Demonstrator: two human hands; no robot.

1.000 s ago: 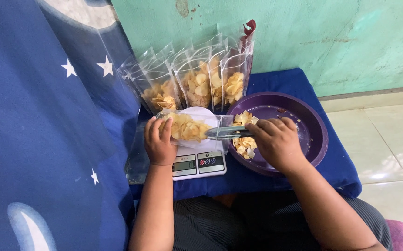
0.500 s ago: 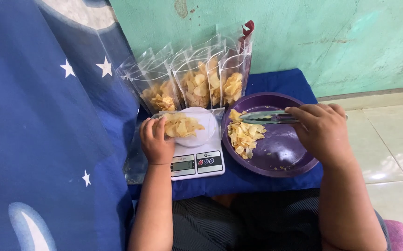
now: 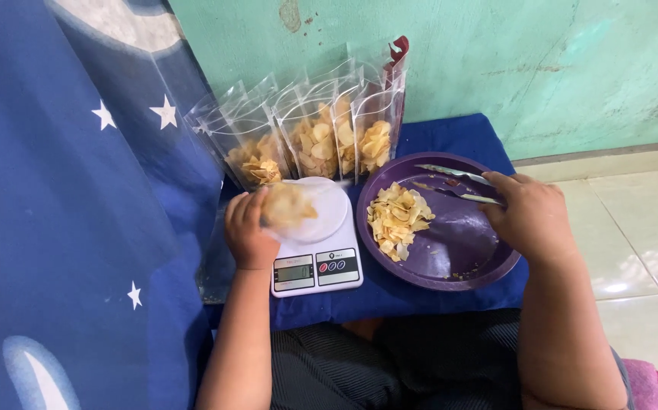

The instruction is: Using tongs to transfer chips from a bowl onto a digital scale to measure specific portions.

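The left hand [image 3: 247, 228] has its fingers [image 3: 257, 203] curled closed around a clear pouch of chips [image 3: 287, 205], which looks blurred and sits just above the round white platform of the kitchen scale [image 3: 315, 247]; the pouch lies against the fingertips on their right side, over the platform's left half. Below the wrist of that hand, the scale's display and two small buttons face the person. The right hand [image 3: 530, 220] grips a pair of metal tongs [image 3: 454, 182], the fingers [image 3: 505, 184] wrapped closed over the handle end, while the two arms of the tongs stand apart and point away from the fingertips to the left, over the far rim of the purple bowl [image 3: 488, 262]. A heap of pale yellow chips [image 3: 397, 219] lies in the bowl's left part, a little below and to the left of the tong tips and not touching them. Beyond both sets of fingers, a row of filled clear pouches [image 3: 317, 140] stands upright against the green wall [image 3: 542, 68]. Scale and bowl rest side by side on a low worktop covered in blue cloth [image 3: 435, 292]. A blue curtain with white stars [image 3: 63, 190] hangs to the left of the left hand.
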